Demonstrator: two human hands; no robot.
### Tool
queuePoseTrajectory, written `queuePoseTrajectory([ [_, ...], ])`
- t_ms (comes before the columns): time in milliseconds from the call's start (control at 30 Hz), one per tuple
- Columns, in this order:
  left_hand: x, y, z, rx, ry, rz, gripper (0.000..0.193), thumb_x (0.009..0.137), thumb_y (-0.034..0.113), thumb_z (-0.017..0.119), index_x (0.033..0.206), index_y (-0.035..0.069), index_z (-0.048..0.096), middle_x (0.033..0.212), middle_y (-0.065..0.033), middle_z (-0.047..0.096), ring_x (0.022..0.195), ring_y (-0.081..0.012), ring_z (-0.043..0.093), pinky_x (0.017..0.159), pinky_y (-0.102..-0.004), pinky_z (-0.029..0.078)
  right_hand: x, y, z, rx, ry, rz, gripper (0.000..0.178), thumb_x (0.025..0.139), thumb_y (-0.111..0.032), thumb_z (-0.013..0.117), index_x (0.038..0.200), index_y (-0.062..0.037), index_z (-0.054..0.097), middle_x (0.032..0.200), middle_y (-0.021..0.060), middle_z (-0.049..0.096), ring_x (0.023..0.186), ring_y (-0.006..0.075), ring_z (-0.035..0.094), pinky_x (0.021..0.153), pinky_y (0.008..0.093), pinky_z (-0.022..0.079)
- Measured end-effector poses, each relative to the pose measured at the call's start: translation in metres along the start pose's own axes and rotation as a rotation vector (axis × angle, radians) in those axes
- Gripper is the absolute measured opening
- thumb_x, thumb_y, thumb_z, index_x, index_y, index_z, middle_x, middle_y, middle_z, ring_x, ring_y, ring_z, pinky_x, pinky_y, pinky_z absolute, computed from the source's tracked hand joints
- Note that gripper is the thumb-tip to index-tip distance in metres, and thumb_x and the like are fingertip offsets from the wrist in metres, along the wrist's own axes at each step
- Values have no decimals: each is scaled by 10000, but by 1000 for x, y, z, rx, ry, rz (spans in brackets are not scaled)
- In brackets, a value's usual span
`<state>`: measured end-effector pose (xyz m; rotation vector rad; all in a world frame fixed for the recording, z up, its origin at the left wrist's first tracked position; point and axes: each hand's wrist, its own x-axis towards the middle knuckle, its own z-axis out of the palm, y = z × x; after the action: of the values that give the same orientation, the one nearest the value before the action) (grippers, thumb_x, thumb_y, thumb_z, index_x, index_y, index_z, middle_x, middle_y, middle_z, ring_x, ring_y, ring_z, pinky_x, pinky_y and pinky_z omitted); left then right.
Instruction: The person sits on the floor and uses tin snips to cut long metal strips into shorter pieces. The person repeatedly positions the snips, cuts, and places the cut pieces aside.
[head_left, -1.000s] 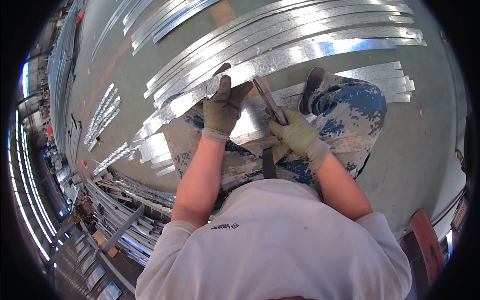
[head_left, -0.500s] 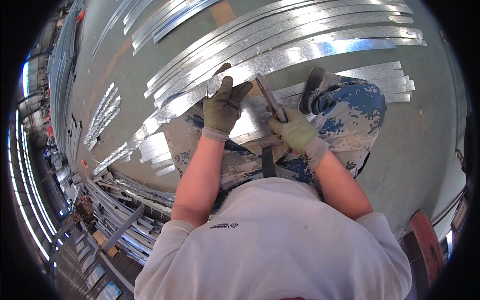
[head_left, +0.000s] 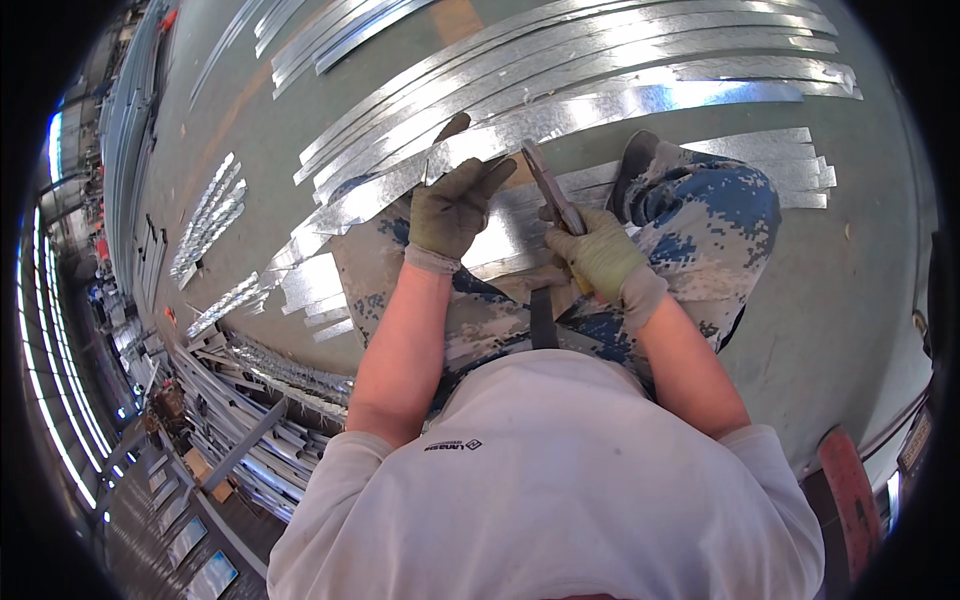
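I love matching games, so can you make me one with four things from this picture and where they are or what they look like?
1. Left hand
2. Right hand
3. Shirt
4. Trousers

A. Blue, grey and tan camouflage
B. Gripping a long metal tool
C. Pale, with a small dark mark
D. Fingers at a shiny metal strip

Pairs: 1-D, 2-B, 3-C, 4-A

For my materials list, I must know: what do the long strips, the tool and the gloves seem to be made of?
Long strips: bare sheet metal, perhaps galvanised, judging by bright, mottled glare. Tool: probably metal, from its dull grey-brown sheen. Gloves: apparently fabric, perhaps coated, from their soft creases and matte olive surface.
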<state>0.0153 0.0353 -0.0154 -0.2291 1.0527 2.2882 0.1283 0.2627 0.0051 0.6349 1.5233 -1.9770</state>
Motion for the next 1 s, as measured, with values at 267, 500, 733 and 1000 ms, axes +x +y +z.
queuePoseTrajectory([
  [267, -1, 8, 9, -96, -165, 20, 700, 1106, 1, 592, 1738, 47, 295, 1158, -144, 793, 1311, -388, 730, 953, -350, 609, -2, -3, -2, 43, -19, 7, 358, 1038, -119, 741, 1370, 10, 713, 921, 39, 704, 726, 123, 651, 648, 297, 532],
  [500, 2, 9, 4, -13, -154, 62, 737, 1096, 56, 592, 1736, 6, 230, 1289, -183, 782, 1374, -438, 678, 1267, -564, 494, -17, -25, -4, 204, -64, 107, 316, 1026, -121, 772, 1313, 3, 725, 955, 39, 721, 802, 120, 686, 703, 290, 596],
  [733, 2, 12, 20, -16, -37, 25, 675, 1107, 56, 633, 1719, 62, 347, 1184, -137, 777, 1278, -390, 743, 1143, -495, 597, -13, -13, -7, 367, -160, 139, 359, 1044, -129, 778, 1368, 11, 715, 1022, 100, 786, 782, 161, 740, 689, 308, 617],
  [1000, 26, 0, 32, -72, -114, -40, 585, 1130, 116, 630, 1675, 60, 425, 1267, -177, 766, 1191, -349, 776, 1097, -517, 618, -14, -15, -6, 417, -220, 163, 413, 1072, -171, 757, 1439, 5, 687, 1069, 117, 795, 838, 176, 760, 722, 326, 634],
])
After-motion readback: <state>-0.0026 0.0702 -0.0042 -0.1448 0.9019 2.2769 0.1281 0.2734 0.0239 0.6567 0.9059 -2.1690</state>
